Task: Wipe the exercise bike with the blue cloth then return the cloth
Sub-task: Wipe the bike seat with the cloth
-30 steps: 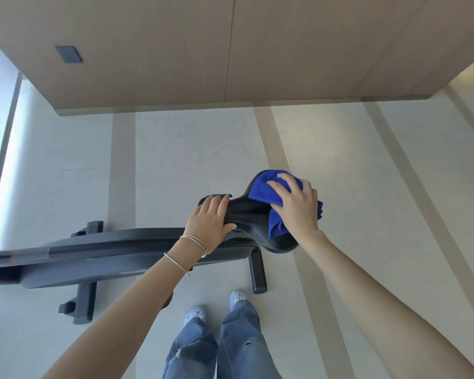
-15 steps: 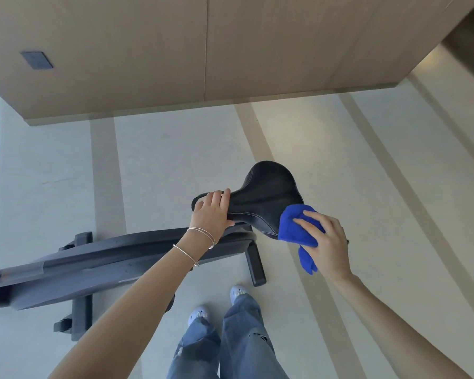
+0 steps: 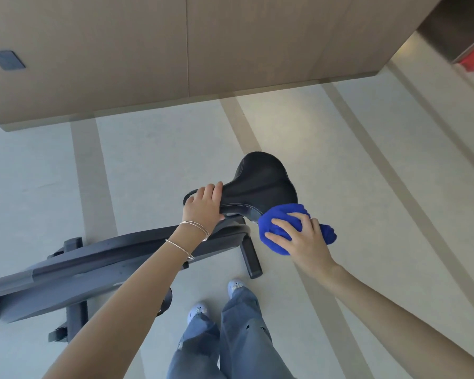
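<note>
Two hands at a dark grey exercise bike (image 3: 99, 266) on the pale striped floor (image 3: 153, 165): the left hand (image 3: 203, 205) grips the narrow nose of the black padded saddle (image 3: 260, 184); the right hand (image 3: 304, 239) clutches the bunched blue cloth (image 3: 278, 231) — pressed against the saddle's near right edge.

A soft, fuzzy blue cloth (image 3: 278, 228) is bunching under the right hand (image 3: 305, 243), beside a matt, leather-like stitched black saddle (image 3: 260, 184) under the left hand (image 3: 203, 205).
</note>
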### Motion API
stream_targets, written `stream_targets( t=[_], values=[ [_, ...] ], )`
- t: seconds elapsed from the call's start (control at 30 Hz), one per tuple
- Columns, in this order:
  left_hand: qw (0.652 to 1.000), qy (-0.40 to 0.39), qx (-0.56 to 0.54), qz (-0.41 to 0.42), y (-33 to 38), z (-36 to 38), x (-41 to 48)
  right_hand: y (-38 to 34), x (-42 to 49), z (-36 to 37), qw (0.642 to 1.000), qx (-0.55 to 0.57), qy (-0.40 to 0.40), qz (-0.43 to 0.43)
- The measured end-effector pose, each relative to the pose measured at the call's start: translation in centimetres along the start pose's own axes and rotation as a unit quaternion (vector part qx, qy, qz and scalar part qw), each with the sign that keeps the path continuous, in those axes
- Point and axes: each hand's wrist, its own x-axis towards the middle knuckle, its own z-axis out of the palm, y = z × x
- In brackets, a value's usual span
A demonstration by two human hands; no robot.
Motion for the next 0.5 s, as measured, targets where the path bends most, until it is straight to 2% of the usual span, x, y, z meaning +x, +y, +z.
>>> stream_targets(
  t=[0.13,0.27,0.43,0.5],
  values=[
    [1.0,-0.001,-0.003,-0.005,0.0,0.0,-0.1,-1.5,3.6,-1.8,0.998,0.035,0.049,0.026],
    [1.0,-0.004,-0.015,-0.008,0.0,-0.1,0.0,-3.0,8.0,-2.6,0.998,0.041,0.005,0.052],
    [1.0,0.007,-0.016,-0.008,0.1,0.0,-0.2,0.2,2.1,0.0,0.997,0.046,0.024,0.049],
    [1.0,0.018,-0.022,-0.004,0.0,0.3,-0.1,1.1,-0.2,0.2,0.993,0.079,-0.01,0.087]
  ],
)
